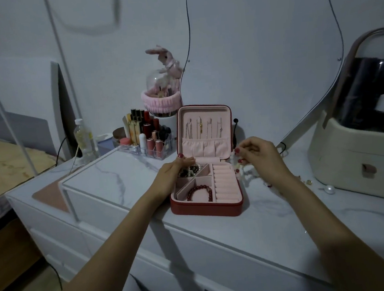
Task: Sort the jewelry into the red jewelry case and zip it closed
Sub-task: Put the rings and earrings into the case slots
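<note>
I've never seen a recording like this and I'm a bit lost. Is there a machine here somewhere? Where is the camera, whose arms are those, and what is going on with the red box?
There is no machine: a person wears one wide camera on the head, looking down at their own arms. On the white marble-look dresser top stands an open red jewelry case, its lid upright with thin chains hanging inside. A dark red bead bracelet lies in a front compartment. The left hand reaches into a rear compartment, touching mixed beads there. The right hand pinches a pale beaded strand beside the case. A loose pearl and small bits lie further right, and a lipstick organizer stands behind.
</note>
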